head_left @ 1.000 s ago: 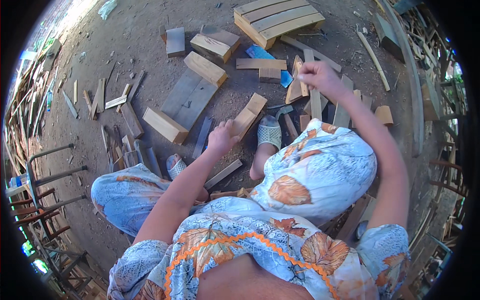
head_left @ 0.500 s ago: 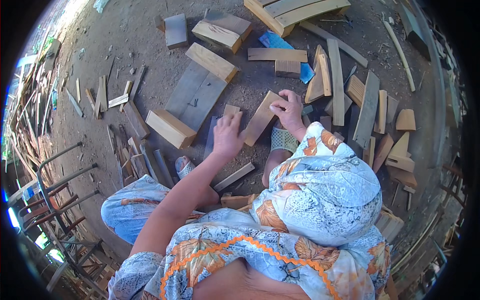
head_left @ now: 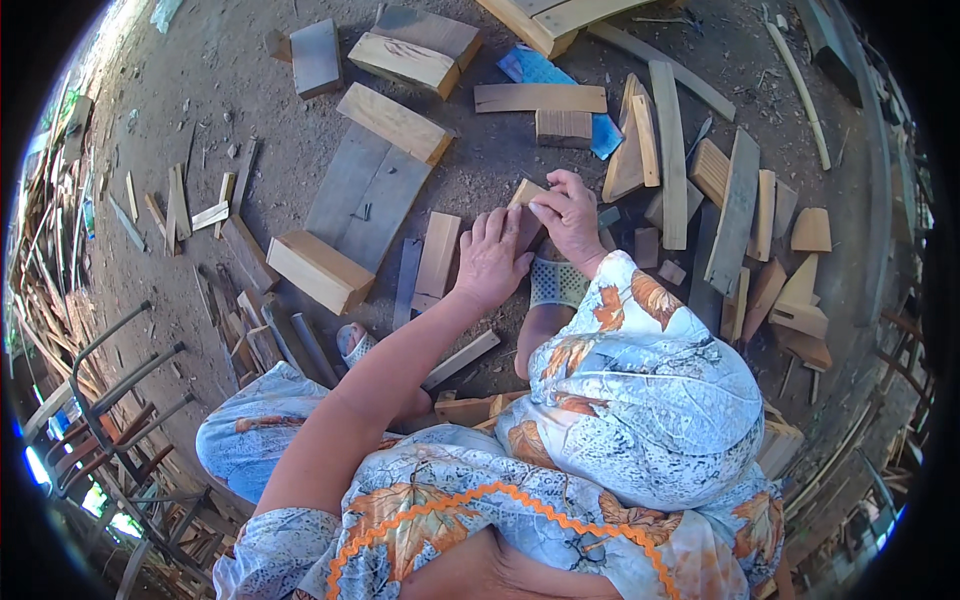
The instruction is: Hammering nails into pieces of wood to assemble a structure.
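Observation:
A short wooden block (head_left: 528,192) is held tilted in front of me, between my two hands. My right hand (head_left: 570,218) grips its right side, thumb and fingers curled near the upper end. Along its left edge lie the fingers of my left hand (head_left: 490,262), with the thumb lower down; part of the block is hidden behind them. Just left of that hand a light wooden piece (head_left: 436,258) lies on the ground, beside a narrow dark grey strip (head_left: 407,280). Below the block shows my foot in a pale perforated shoe (head_left: 558,283).
A wide grey board (head_left: 370,195) with small dark nails lies ahead left, a thick block (head_left: 318,272) at its near end. Planks and offcuts (head_left: 735,215) crowd the right. A blue sheet (head_left: 545,68) lies farther off. Metal frames (head_left: 110,400) stand at the left.
My left hand has moved right, from above the light wooden piece onto the block's edge. The block, in my right hand, has been tipped up and turned. The view has shifted slightly.

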### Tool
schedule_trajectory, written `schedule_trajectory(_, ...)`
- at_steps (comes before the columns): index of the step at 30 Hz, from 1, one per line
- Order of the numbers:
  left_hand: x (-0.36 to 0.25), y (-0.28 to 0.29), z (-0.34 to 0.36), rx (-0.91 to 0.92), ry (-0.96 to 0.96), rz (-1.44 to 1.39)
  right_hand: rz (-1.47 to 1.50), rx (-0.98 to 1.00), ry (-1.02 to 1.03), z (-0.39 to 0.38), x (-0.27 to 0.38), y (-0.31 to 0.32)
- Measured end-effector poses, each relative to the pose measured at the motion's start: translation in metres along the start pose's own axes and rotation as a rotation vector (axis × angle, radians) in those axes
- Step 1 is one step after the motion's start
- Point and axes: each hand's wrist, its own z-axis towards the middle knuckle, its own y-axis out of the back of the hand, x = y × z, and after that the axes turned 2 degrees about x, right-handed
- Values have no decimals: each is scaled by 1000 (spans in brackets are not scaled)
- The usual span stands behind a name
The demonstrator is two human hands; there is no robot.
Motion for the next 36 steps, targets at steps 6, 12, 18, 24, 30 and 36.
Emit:
schedule_trajectory(6,-4,1,2,-27,-26,95,59,-5,14,3,-2,2)
schedule_trajectory(12,-9,5,4,8,-22,159,26,12,47,7,-4,6)
schedule_trajectory(18,-12,7,4,32,-36,238,131,47,55,9,-5,15)
schedule_trajectory(24,-14,5,5,60,-8,238,-57,88,231,-4,5,24)
schedule_trajectory(30,-13,4,4,43,-45,268,-114,123,240,-6,8,31)
schedule_trajectory(36,-19,11,5,38,-44,309,-68,-68,-152,-51,-2,58)
